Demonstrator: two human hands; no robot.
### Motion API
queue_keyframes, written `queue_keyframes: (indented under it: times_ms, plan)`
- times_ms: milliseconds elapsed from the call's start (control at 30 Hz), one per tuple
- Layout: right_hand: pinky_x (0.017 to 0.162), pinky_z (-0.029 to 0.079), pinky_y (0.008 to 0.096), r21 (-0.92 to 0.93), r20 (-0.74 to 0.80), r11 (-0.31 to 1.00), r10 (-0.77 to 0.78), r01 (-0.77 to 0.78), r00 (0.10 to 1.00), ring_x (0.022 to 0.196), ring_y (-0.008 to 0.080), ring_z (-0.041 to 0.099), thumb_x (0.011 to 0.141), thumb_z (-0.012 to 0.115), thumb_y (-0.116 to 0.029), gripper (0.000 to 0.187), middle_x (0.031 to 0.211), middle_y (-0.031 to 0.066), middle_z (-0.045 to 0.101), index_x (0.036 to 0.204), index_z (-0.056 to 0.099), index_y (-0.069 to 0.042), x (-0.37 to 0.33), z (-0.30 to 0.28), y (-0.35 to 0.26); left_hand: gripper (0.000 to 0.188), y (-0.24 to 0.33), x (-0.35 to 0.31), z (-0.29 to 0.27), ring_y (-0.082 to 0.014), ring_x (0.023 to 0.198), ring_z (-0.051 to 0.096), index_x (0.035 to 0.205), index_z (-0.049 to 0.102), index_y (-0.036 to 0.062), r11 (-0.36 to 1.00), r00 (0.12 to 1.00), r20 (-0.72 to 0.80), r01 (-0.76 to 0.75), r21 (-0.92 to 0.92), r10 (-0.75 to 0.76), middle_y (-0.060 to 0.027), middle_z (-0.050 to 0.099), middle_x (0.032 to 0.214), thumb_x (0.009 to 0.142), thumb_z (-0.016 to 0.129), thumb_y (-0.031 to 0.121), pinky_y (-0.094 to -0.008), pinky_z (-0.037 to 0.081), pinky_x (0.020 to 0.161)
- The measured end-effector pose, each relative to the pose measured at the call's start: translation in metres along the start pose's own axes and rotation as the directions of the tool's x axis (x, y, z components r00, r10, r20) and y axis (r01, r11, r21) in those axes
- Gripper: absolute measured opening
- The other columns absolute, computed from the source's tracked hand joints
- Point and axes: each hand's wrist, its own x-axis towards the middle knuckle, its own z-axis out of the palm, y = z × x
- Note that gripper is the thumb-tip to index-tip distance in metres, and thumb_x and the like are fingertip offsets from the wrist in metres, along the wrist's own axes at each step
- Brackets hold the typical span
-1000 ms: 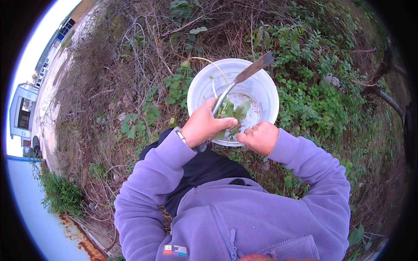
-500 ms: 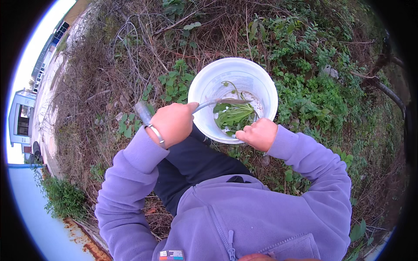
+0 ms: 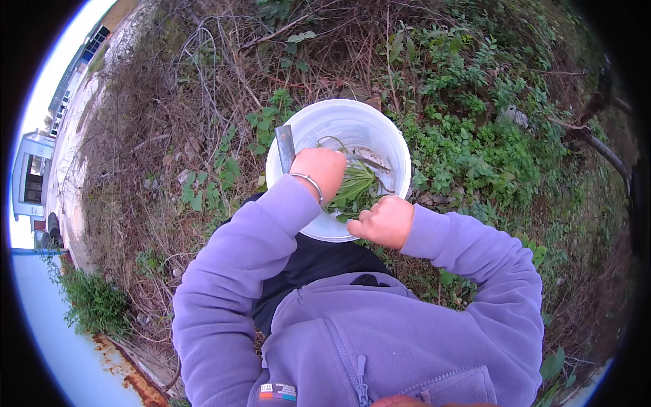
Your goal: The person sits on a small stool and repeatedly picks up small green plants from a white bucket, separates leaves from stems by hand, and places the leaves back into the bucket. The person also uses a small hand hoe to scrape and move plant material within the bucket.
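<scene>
A white bucket [image 3: 397, 129] stands tilted in front of me, with leafy green plants [image 3: 359, 183] inside it. My left hand [image 3: 319, 173] is closed around a grey metal hand tool [image 3: 285, 146]. Its wide end sticks up behind the wrist, over the left rim, and its narrow, curved dark blade lies across the plants; the exact kind is unclear. My right hand [image 3: 385, 222] is closed at the near right rim of the bucket, close to the leaves. Its fingertips are partly hidden, so any leaf in them cannot be made out.
Dry twigs [image 3: 203, 74] and brown brush cover the ground to the left and ahead. Low green weeds [image 3: 454, 149] grow to the right, with a bent branch [image 3: 607, 152] at the far right. A rusty-edged pale blue surface [image 3: 61, 319] lies lower left.
My left hand has moved right with the metal tool, from the left rim to over the bucket. The bucket and my right hand have shifted slightly left and toward me.
</scene>
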Motion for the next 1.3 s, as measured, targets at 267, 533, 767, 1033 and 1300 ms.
queue_keyframes:
  times_ms: [267, 533, 767, 1033, 1300]
  plan:
    - [0.037, 0.041, 0.0342, -0.016, 0.098, 0.994, -0.101, 0.104, 0.990, 0.043, 0.0195, 0.054, 0.073, 0.055, -0.016, 0.015, 0.056, 0.0026, 0.049, 0.088, 0.055, -0.014, 0.003, -0.005, -0.004, 0.020, -0.020, 0.023, 0.015, -0.0326, 0.087, 0.067, 0.088, 0.069, 0.0022, 0.972, 0.966, 0.245, 0.135, -0.192, -0.086, -0.0195, 0.068, 0.092, 0.074, 0.058, 0.013, -0.0415, 0.053, 0.078]
    - [0.045, 0.046, 0.0374, 0.018, 0.132, 0.998, -0.064, 0.062, 0.989, 0.050, 0.0235, 0.059, 0.073, 0.059, -0.016, 0.009, 0.059, 0.0045, 0.055, 0.076, 0.052, -0.012, 0.011, -0.018, 0.002, 0.022, -0.055, 0.035, 0.046, -0.0322, 0.087, 0.066, 0.090, 0.070, 0.0036, 0.978, 0.959, 0.270, 0.131, -0.160, -0.084, -0.0175, 0.068, 0.092, 0.074, 0.061, 0.014, -0.0416, 0.052, 0.075]
    - [0.048, 0.048, 0.0377, 0.035, 0.218, 0.999, -0.042, 0.035, 0.975, 0.053, 0.0238, 0.061, 0.072, 0.061, -0.016, 0.011, 0.062, 0.0054, 0.058, 0.080, 0.053, -0.012, 0.007, -0.018, 0.006, 0.040, -0.068, 0.000, 0.040, -0.0294, 0.105, 0.058, 0.111, 0.062, 0.0080, 0.974, 0.999, -0.032, -0.040, -0.222, 0.033, -0.0147, 0.062, 0.100, 0.071, 0.064, 0.012, -0.0505, 0.030, 0.101]
    - [0.051, 0.045, 0.0405, -0.064, 0.211, 0.996, 0.066, -0.053, 0.975, 0.053, 0.0264, 0.059, 0.066, 0.067, -0.018, 0.024, 0.064, 0.0048, 0.057, 0.085, 0.052, -0.015, -0.007, -0.018, 0.010, 0.087, -0.074, -0.077, 0.086, -0.0399, 0.117, 0.047, 0.134, 0.033, -0.0087, 0.589, 0.700, -0.315, 0.185, -0.787, -0.641, -0.0287, 0.043, 0.131, 0.069, 0.076, 0.031, -0.0485, 0.038, 0.097]
    - [0.049, 0.048, 0.0377, 0.000, 0.135, 1.000, -0.028, 0.028, 0.990, 0.058, 0.0229, 0.062, 0.078, 0.054, -0.015, 0.014, 0.065, 0.0025, 0.053, 0.091, 0.048, -0.015, -0.036, -0.016, 0.016, 0.063, -0.053, -0.070, 0.112, -0.0362, 0.104, 0.059, 0.131, 0.041, -0.0035, -0.525, 0.937, 0.343, 0.326, -0.786, 0.068, -0.0203, 0.053, 0.126, 0.085, 0.057, 0.037, -0.0475, 0.052, 0.081]
